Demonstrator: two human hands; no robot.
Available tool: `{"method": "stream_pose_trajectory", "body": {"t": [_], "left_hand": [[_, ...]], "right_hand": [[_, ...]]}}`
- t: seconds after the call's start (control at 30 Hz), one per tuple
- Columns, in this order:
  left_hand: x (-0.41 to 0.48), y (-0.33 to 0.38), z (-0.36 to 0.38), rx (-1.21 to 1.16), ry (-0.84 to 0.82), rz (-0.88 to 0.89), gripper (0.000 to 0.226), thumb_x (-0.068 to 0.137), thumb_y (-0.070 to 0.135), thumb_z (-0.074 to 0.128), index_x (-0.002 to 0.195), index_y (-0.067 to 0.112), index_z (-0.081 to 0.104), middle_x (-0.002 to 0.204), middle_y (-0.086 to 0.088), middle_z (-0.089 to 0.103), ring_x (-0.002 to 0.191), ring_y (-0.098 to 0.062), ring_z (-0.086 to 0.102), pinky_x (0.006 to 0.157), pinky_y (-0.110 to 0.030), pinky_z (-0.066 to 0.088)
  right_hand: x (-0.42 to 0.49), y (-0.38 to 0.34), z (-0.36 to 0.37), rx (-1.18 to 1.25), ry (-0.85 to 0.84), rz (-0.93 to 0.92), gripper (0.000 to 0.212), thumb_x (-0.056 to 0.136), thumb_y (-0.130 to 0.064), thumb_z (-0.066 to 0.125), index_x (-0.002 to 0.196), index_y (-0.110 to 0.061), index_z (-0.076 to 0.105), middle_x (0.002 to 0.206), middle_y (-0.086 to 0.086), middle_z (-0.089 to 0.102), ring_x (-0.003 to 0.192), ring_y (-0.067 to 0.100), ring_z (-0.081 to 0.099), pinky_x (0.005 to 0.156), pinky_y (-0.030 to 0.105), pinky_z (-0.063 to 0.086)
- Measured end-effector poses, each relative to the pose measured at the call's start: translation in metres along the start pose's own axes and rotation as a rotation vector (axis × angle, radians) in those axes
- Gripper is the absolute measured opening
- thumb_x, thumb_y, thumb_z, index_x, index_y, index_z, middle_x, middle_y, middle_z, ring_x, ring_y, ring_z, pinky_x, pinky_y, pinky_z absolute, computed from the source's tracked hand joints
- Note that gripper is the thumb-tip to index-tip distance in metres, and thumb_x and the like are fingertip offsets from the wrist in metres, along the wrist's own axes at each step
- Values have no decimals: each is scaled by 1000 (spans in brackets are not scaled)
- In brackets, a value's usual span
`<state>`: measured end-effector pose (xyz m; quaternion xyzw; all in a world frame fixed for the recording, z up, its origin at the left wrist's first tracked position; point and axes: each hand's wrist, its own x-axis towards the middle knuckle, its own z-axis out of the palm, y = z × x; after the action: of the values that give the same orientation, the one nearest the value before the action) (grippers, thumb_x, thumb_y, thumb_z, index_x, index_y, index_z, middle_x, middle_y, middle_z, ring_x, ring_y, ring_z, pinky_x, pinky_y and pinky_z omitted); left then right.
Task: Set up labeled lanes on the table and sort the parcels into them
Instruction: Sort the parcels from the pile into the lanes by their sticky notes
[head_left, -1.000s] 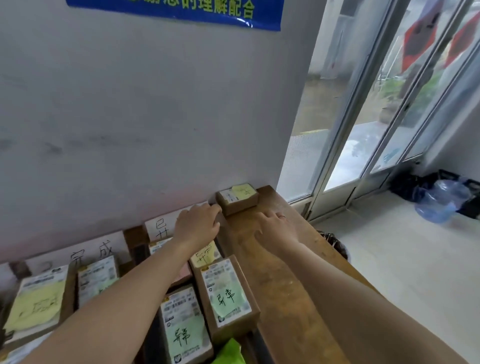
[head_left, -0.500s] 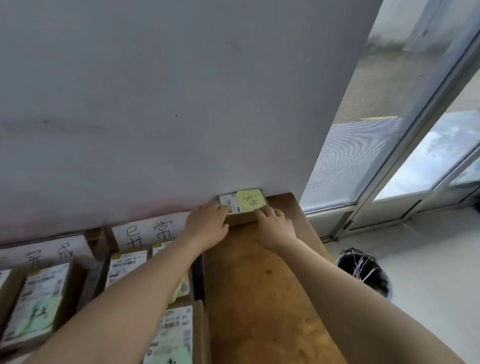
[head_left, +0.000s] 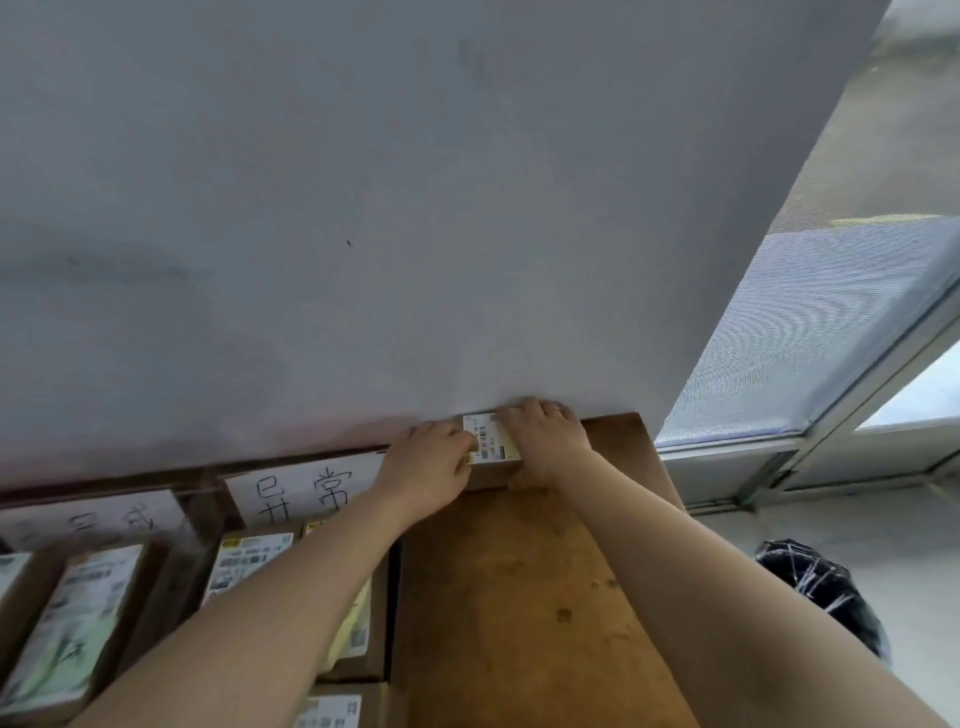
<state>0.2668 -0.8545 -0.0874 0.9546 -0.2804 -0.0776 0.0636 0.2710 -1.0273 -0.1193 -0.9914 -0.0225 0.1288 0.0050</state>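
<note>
A small brown parcel (head_left: 487, 441) with a white barcode label sits against the wall at the far end of the wooden table (head_left: 519, 597). My left hand (head_left: 431, 467) grips its left side. My right hand (head_left: 545, 441) lies over its right part, fingers curled round the far edge, hiding the yellow note on top. A white lane label (head_left: 306, 488) with handwritten characters leans on the wall to the left. Below it lie brown parcels (head_left: 249, 561) with labels. Another lane label (head_left: 93, 519) stands further left, with more parcels (head_left: 67, 639) in front.
The grey wall (head_left: 363, 234) rises straight behind the table. To the right are a window frame (head_left: 810, 431) and a light floor with a black bin (head_left: 826, 592). Bare wood lies between my arms.
My head has leaned closer to the wall. My right hand moved forward onto the small parcel and now covers its yellow note; my left hand closed on the parcel's left side.
</note>
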Motion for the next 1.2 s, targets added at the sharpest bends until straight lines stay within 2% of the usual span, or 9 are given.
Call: {"method": "stream_pose_trajectory", "body": {"t": [0.13,0.3,0.4,0.57,0.73,0.87,1.0,1.2], "left_hand": [[-2,1,-1,-1,15,-2,36,96,27,45,131,23,52,138,1,47,126,-18,42,105,-34,33],[-12,9,-2,-25,-21,-22,38,95,27,45,133,26,50,137,2,47,127,-18,41,104,-34,31],[-23,15,-10,-51,-20,-27,41,95,29,46,135,25,48,137,2,47,128,-18,40,105,-35,32],[-51,14,-31,-107,51,-75,47,94,31,49,140,24,42,141,-1,45,129,-20,42,107,-37,36],[-92,-2,-55,-283,52,-139,56,95,33,51,147,25,30,147,-4,40,132,-23,40,106,-42,39],[-133,-30,-67,-484,43,-178,56,95,32,53,146,25,31,143,-3,44,125,-22,46,90,-32,46],[-183,-71,-74,-386,43,-205,51,93,37,55,140,24,42,142,2,47,127,-18,46,104,-39,40],[-251,-142,-68,-391,47,-314,39,93,30,56,130,20,53,132,-4,57,114,-20,56,96,-36,46]], "right_hand": [[-1,-3,0,10,-42,0,105,65,-56,79,148,-24,23,142,13,32,132,36,35,110,48,32],[-29,-2,8,93,-134,67,110,67,-51,79,152,-28,12,142,11,34,130,37,37,102,51,37],[-52,2,6,231,-67,152,101,71,-58,70,151,-30,14,137,11,41,125,36,42,99,49,39],[-88,-14,-18,394,88,220,93,75,-59,66,148,-31,16,134,13,38,119,37,46,90,44,46],[-113,-60,-55,447,234,212,87,78,-61,60,148,-32,18,132,11,39,113,36,52,84,41,49],[-131,-112,-71,439,272,163,85,79,-56,61,148,-31,19,138,8,33,118,37,49,88,45,48],[-147,-170,-71,427,245,124,83,81,-55,58,149,-32,17,144,7,29,121,38,46,91,46,46],[-155,-249,-63,400,164,169,81,83,-57,54,150,-31,17,145,10,29,126,39,41,93,48,44]]}}
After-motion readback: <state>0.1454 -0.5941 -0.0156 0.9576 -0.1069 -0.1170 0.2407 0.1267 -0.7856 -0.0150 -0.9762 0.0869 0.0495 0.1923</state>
